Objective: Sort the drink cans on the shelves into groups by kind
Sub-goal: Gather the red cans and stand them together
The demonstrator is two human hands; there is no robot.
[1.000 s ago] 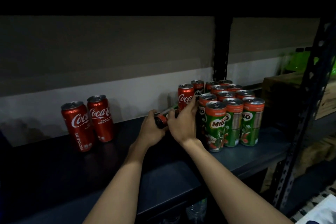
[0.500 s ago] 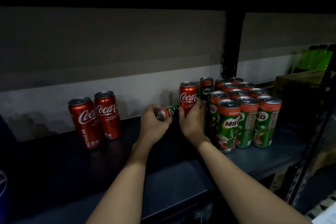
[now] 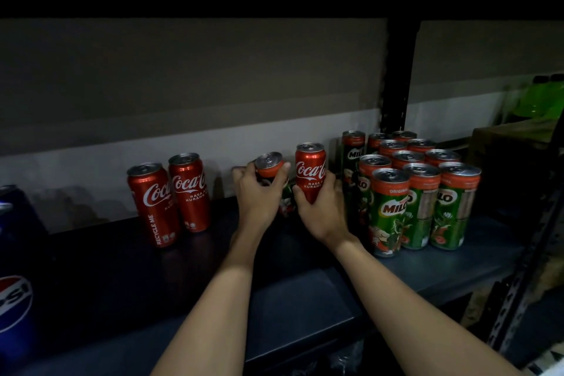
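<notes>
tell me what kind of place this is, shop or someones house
Probably a storeroom or shop stockroom, not a home: a dark slotted-metal rack, a shelf holding Milo cans in a block beside Coca-Cola cans, and a cardboard box further right.

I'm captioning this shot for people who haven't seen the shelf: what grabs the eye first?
Two hands meet mid-shelf: the left hand grips a tilted Milo can, the right hand holds an upright Coca-Cola can. To the right stands a tight block of green Milo cans; to the left, a pair of red Coca-Cola cans near the wall.
</notes>
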